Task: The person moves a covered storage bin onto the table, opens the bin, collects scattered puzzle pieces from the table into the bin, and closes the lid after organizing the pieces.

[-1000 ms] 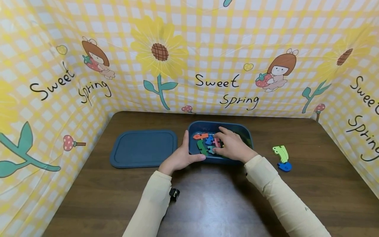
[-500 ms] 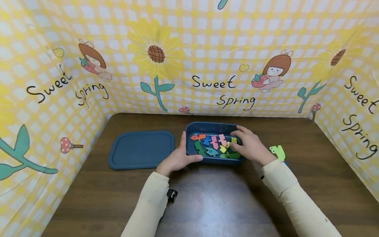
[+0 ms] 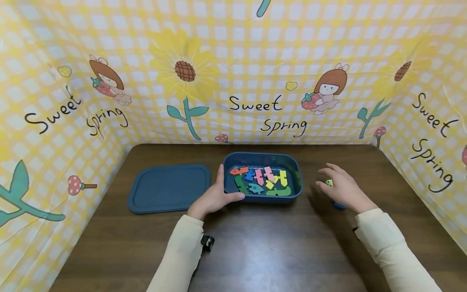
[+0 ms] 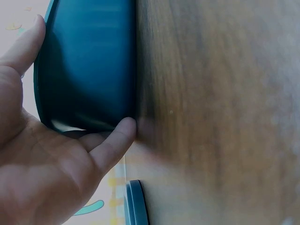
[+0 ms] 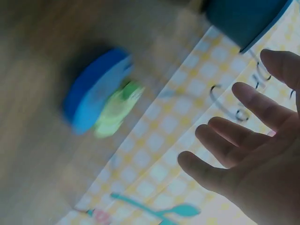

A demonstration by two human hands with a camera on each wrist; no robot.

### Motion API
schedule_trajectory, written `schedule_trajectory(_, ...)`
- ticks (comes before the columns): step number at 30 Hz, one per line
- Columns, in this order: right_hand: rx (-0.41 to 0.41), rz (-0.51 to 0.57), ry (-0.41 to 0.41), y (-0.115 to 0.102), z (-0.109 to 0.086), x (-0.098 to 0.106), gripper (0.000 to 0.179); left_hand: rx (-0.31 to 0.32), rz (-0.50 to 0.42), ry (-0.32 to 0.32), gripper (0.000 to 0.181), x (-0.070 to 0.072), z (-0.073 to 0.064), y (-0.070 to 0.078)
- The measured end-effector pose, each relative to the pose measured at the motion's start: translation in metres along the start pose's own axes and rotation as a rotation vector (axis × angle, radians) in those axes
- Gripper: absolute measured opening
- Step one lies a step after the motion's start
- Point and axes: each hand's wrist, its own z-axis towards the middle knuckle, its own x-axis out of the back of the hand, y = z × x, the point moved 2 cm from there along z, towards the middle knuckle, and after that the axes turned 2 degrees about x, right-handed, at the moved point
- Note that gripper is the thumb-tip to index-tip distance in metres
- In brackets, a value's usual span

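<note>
My left hand [image 3: 211,199] rests against the left end of a dark blue plastic box [image 3: 262,199], its thumb along the front side and its other fingers straight along the end wall. In the left wrist view, thumb and fingers touch the outside of the box [image 4: 89,65]. Inside lie several colourful flat puzzle pieces, among them an orange one [image 3: 238,171], a teal one [image 3: 255,188] and a long green one [image 3: 279,192]. To the right, my right hand [image 3: 344,188] hovers, fingers spread and holding nothing, over a light green piece [image 5: 115,110] and a blue piece [image 5: 96,91].
A matching dark blue lid [image 3: 169,188] lies flat on the brown wooden table [image 3: 255,251], left of the box. Yellow checked cloth [image 3: 251,52] with printed flowers stands around the back and sides. A black band [image 3: 208,242] shows at the left sleeve.
My right hand has left the inside of the box and moved right, over the light green and blue pieces. The left hand stays at the box; the whole view shifts slightly.
</note>
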Motion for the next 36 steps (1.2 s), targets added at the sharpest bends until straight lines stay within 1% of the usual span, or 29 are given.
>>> schedule_trajectory(4, -0.043, -0.011, -0.035, 0.019, -0.015, 0.001, 0.048, 0.003, -0.013, -0.002, 0.123, 0.001, 0.000, -0.001)
schedule_trajectory(8, -0.065, -0.052, -0.042, 0.036, -0.027, 0.000, 0.045, 0.004, -0.012, -0.003, 0.122, 0.002, 0.000, -0.002)
schedule_trajectory(10, -0.070, -0.076, -0.044, 0.042, -0.032, -0.002, 0.044, 0.000, -0.006, -0.001, 0.122, 0.002, 0.000, -0.003)
schedule_trajectory(14, -0.083, -0.095, -0.081, 0.051, -0.039, -0.006, 0.046, -0.007, 0.002, 0.004, 0.122, 0.001, -0.001, -0.003)
schedule_trajectory(17, -0.067, -0.095, -0.086, 0.055, -0.042, -0.009, 0.046, -0.007, 0.001, 0.007, 0.121, 0.002, -0.001, -0.003)
schedule_trajectory(23, -0.031, -0.098, -0.066, 0.058, -0.044, -0.013, 0.034, -0.019, 0.004, 0.004, 0.120, 0.001, 0.000, -0.003)
schedule_trajectory(30, -0.011, -0.116, -0.046, 0.057, -0.048, -0.013, 0.029, -0.023, -0.006, 0.000, 0.120, 0.001, 0.001, -0.002)
schedule_trajectory(36, -0.013, -0.120, -0.034, 0.056, -0.051, -0.012, 0.028, -0.023, -0.008, -0.003, 0.120, 0.000, 0.002, -0.002)
